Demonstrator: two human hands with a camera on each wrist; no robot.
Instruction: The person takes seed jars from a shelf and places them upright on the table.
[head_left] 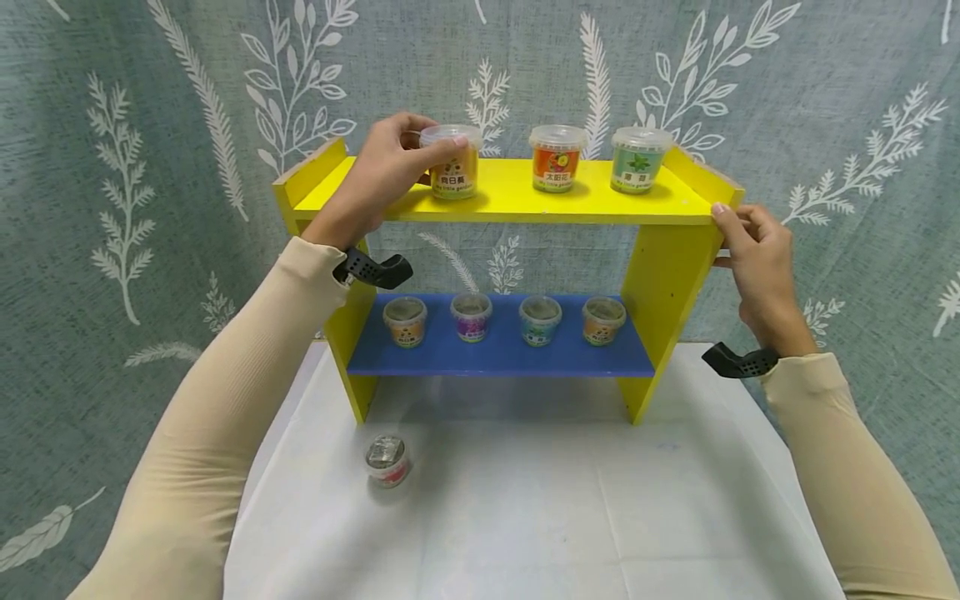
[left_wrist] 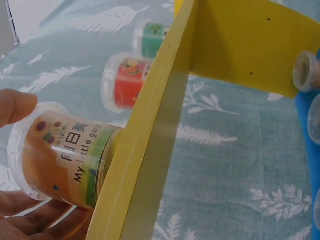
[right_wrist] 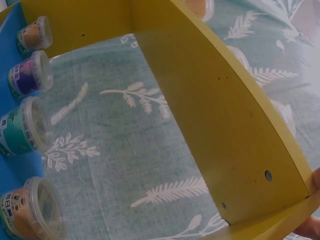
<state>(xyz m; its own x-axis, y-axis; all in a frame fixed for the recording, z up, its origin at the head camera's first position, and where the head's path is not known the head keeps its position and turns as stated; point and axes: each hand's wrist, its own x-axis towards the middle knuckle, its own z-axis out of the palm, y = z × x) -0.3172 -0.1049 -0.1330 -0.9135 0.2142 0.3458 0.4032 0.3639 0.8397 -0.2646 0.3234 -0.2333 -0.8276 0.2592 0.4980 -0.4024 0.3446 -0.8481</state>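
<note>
My left hand (head_left: pixel 393 171) grips an orange-labelled plastic tub (head_left: pixel 454 167) with a clear lid, at the left part of the yellow top shelf (head_left: pixel 502 187). In the left wrist view the thumb lies by the lid of this tub (left_wrist: pixel 65 155) and the fingers curl under its side. My right hand (head_left: pixel 761 267) holds the right end of the shelf unit (head_left: pixel 671 283), thumb on its front corner and fingers behind the side panel. Beside the held tub stand a red-labelled tub (head_left: pixel 557 162) and a green-labelled tub (head_left: pixel 637 167).
Several smaller lidded tubs stand in a row on the blue lower shelf (head_left: pixel 498 360), among them a purple-labelled tub (head_left: pixel 471 318). Another small tub (head_left: pixel 387 462) sits on the white tabletop (head_left: pixel 525 517), in front of the unit's left leg. A leaf-patterned curtain (head_left: pixel 187 167) hangs behind.
</note>
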